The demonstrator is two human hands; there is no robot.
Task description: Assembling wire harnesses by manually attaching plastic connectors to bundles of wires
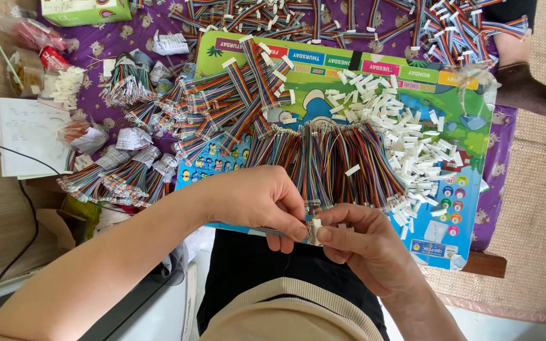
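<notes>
Both hands meet at near edge of colourful cartoon lap board (469,189). Left hand (257,199) fingertips pinch thin rainbow ribbon cable (298,211); right hand (364,243) thumb and forefinger pinch small white plastic connector (315,231). Cable looks floppy, light; connector tiny, stiff, best gripped by sides.

Hidden and cut-off items, head view:

- Small white connector (315,231): showing only as a sliver between the fingertips of the left hand (257,201) and the right hand (364,243); its pins and any wires entering it are being covered by the fingers.
- Green box (83,10): top edge is cropping it.
- Loose ribbon cables (349,16): running out past the top edge.
- Dark sleeve (526,88) of another person: the right edge is cutting it off.
- Paper sheet (30,136): its writing is too small to tell.
- Black cord (23,208): its far end is passing out of sight near the left forearm.
</notes>
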